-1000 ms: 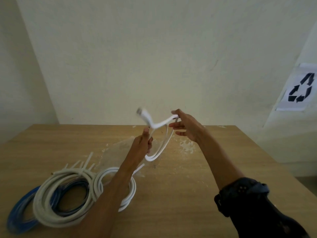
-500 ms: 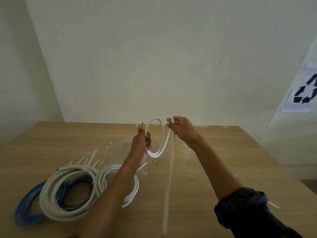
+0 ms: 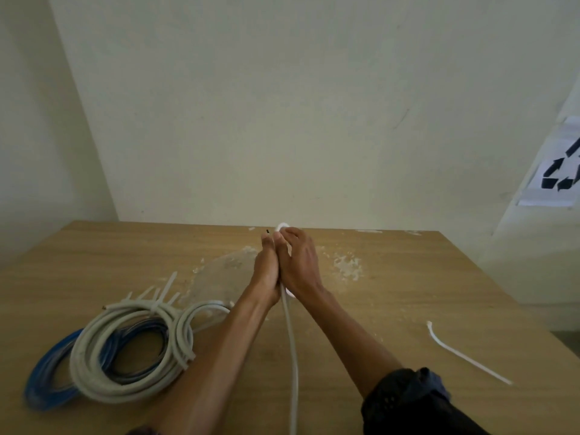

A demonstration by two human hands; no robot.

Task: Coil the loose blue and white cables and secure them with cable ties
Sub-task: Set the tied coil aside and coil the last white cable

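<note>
My left hand (image 3: pixel 266 271) and my right hand (image 3: pixel 299 265) are pressed together above the middle of the wooden table (image 3: pixel 392 293), both closed on a small coil of white cable (image 3: pixel 281 227) that shows just above the fingertips. The cable's loose length (image 3: pixel 293 356) hangs from between my palms toward me. At the left lie a tied grey-white coil (image 3: pixel 125 346), a blue coil (image 3: pixel 47 378) partly under it, and a smaller white coil (image 3: pixel 204 312) partly hidden by my left forearm. A loose white cable tie (image 3: pixel 461 356) lies at the right.
Several cable ties (image 3: pixel 163 291) stick out behind the grey-white coil. A clear plastic bag (image 3: pixel 222 277) lies under my hands. White crumbs (image 3: pixel 345 265) dot the table. A wall stands right behind the table; a recycling sign (image 3: pixel 561 174) hangs at the right.
My hands, apart with an open loop between them, have come together and closed the loop into a tight coil. The view has tilted, bringing the cable tie at the right into sight.
</note>
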